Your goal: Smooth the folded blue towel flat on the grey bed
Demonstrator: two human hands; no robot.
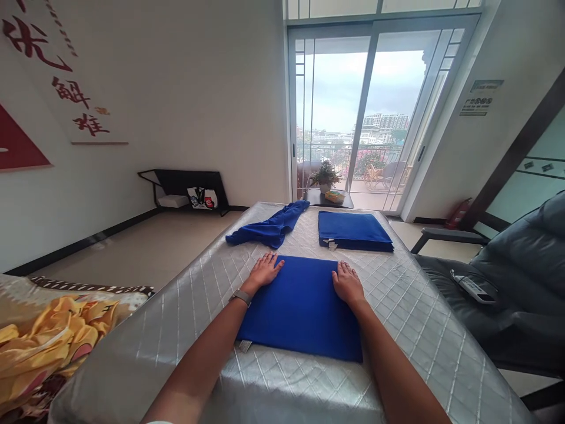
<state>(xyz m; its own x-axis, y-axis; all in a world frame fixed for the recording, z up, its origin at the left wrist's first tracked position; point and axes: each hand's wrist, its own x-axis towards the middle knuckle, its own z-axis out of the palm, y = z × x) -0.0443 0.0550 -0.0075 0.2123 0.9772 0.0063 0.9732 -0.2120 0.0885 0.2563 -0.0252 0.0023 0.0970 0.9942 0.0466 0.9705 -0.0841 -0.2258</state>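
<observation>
A folded blue towel (304, 306) lies flat on the silver quilted mattress (410, 318) in front of me. My left hand (265, 270) rests flat on its far left corner, fingers stretched out. My right hand (347, 281) lies flat on its far right edge, fingers together and extended. A watch sits on my left wrist. Beyond my hands, a second folded blue towel (353, 231) lies at the far right, and a crumpled blue towel (269, 227) lies at the far left.
A grey massage chair (507, 282) with a remote stands right of the mattress. A yellow patterned blanket (48, 335) lies at the lower left. A small table with a potted plant (325, 175) stands before the glass balcony door. A black rack (185, 185) sits by the far wall.
</observation>
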